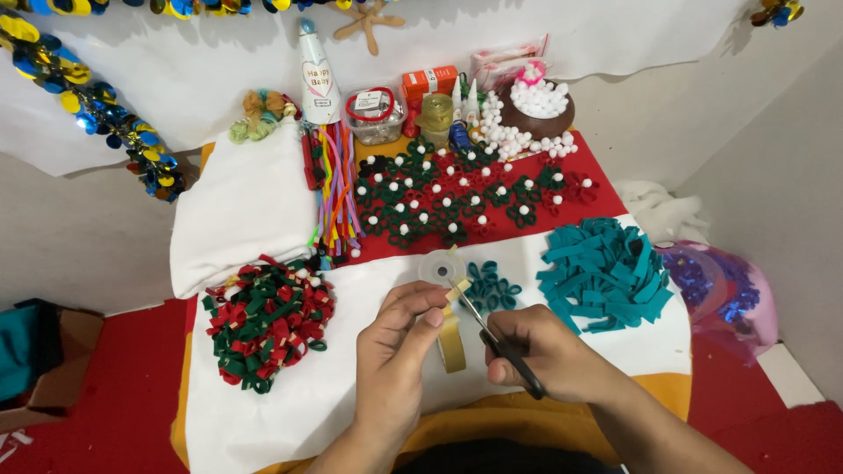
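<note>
Over the white cloth (pixel 290 386): my left hand (pixel 397 347) is pinching a tape roll (pixel 451 344), light, sticky, best gripped by its rim; my right hand (pixel 546 351) is closing scissors (pixel 496 338) on its strip.

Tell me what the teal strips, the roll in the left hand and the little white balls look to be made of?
Teal strips: probably felt, matte, soft-edged, holding loose curls. Roll in the left hand: likely adhesive tape, glossy yellowish band. White balls: possibly foam or pompoms, matte and round; too small to tell.
</note>
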